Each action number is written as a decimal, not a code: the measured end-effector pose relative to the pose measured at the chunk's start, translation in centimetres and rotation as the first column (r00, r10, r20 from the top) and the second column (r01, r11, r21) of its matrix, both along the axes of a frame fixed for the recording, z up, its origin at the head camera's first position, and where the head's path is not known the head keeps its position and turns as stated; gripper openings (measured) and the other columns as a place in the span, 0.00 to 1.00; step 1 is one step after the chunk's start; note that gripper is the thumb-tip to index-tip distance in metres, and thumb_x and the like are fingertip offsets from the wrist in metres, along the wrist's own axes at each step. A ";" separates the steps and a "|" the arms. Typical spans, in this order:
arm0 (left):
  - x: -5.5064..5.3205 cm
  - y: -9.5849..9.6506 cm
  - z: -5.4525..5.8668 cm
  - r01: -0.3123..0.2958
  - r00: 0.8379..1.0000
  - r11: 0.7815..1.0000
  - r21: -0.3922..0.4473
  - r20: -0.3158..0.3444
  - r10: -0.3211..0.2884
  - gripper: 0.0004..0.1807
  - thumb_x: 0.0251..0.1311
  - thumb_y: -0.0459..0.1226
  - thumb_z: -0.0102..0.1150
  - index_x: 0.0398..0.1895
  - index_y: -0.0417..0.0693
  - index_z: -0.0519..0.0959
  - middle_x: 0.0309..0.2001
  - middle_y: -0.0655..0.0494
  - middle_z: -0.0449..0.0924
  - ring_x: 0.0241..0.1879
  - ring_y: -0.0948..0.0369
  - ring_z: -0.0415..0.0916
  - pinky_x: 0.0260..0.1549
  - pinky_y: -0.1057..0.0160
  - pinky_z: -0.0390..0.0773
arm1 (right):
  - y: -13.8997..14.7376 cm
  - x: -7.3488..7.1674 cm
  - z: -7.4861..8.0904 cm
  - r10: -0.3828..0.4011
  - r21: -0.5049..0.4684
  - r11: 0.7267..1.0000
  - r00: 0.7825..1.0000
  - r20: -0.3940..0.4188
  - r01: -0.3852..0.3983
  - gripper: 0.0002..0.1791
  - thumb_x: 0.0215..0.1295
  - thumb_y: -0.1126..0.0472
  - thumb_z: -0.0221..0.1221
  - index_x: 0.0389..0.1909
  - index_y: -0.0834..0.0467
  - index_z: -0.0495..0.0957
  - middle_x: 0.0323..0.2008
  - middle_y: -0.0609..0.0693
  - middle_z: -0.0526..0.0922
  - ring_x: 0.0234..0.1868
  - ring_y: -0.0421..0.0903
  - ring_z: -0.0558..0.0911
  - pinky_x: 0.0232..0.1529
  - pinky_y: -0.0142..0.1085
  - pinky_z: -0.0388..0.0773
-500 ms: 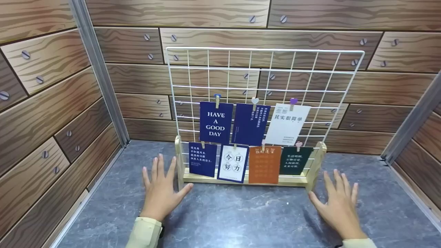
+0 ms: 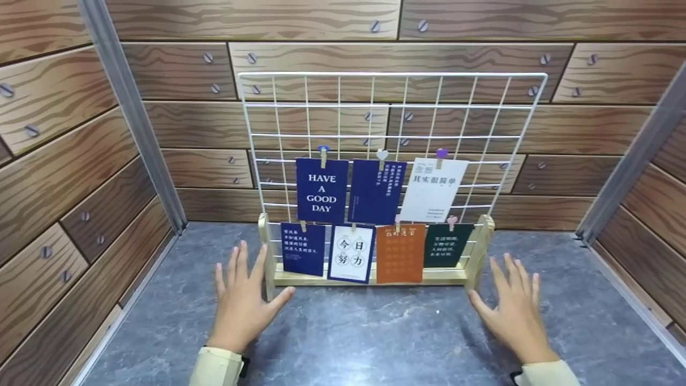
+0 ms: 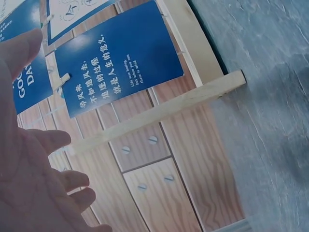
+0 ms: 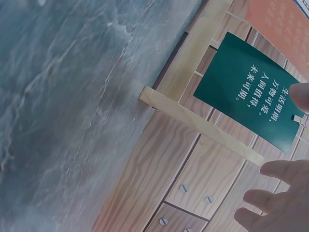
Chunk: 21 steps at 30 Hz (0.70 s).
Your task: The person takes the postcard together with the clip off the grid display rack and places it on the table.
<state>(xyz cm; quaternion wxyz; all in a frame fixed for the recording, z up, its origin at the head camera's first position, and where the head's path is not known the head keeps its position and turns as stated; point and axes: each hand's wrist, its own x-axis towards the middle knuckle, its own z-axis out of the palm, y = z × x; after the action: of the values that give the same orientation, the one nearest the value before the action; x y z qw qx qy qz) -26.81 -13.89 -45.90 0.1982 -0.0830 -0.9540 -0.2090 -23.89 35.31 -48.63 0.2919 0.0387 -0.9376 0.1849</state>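
Observation:
A white wire grid rack (image 2: 391,136) stands upright in a wooden base (image 2: 321,279) with side posts. Wooden clothespins hold cards on it in two rows. The upper row has a navy "HAVE A GOOD DAY" card (image 2: 321,213), another navy card (image 2: 370,201) and a white card (image 2: 433,199). Below hang a navy card (image 3: 118,63), a blue-bordered white card (image 2: 351,273), an orange card (image 2: 400,262) and a dark green card (image 4: 246,87). My left hand (image 2: 241,305), fingers spread, is beside the left post. My right hand (image 2: 514,316) spreads likewise near the right post. Both hold nothing.
The rack stands on a grey marbled tabletop (image 2: 364,332). Wood-patterned panels (image 2: 600,128) form the walls behind and at both sides, with grey metal strips (image 2: 136,123) at the corners. Small heart-shaped ornaments (image 2: 441,153) top some clothespins.
The head view has swung slightly right, so rack, walls and hands all appear further left. Both hands keep their spread pose beside the rack, and the cards hang as before.

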 end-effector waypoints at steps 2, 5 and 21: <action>0.3 -0.1 0.0 -0.002 1.000 1.000 0.015 -0.006 0.002 0.56 0.58 0.71 0.61 0.82 0.51 0.56 0.82 0.36 0.40 0.81 0.40 0.36 0.75 0.32 0.31 | -0.2 0.0 0.0 0.012 -0.004 1.000 1.000 -0.010 -0.012 0.44 0.62 0.49 0.69 0.73 0.68 0.65 0.75 0.74 0.57 0.75 0.73 0.54 0.78 0.61 0.26; 0.3 0.3 0.2 0.014 1.000 0.999 0.040 -0.028 -0.013 0.55 0.58 0.68 0.64 0.82 0.50 0.58 0.82 0.36 0.42 0.81 0.40 0.38 0.76 0.33 0.34 | -0.2 0.2 0.0 0.020 -0.013 1.000 0.999 -0.044 -0.021 0.43 0.61 0.51 0.70 0.71 0.68 0.67 0.74 0.74 0.59 0.74 0.74 0.56 0.78 0.62 0.30; 1.1 1.5 0.9 0.139 0.990 0.955 0.263 -0.055 -0.129 0.52 0.59 0.67 0.63 0.81 0.55 0.60 0.81 0.45 0.52 0.79 0.43 0.50 0.71 0.31 0.55 | -1.0 0.2 1.1 0.087 -0.104 0.990 0.990 -0.114 -0.099 0.38 0.59 0.60 0.71 0.69 0.67 0.70 0.69 0.72 0.67 0.68 0.75 0.64 0.73 0.69 0.51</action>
<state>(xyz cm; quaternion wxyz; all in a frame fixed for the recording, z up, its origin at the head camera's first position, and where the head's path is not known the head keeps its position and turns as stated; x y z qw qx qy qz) -25.75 -12.36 -44.97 0.2108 -0.1241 -0.9054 -0.3469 -23.73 34.27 -47.48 0.3355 0.0766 -0.9058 0.2470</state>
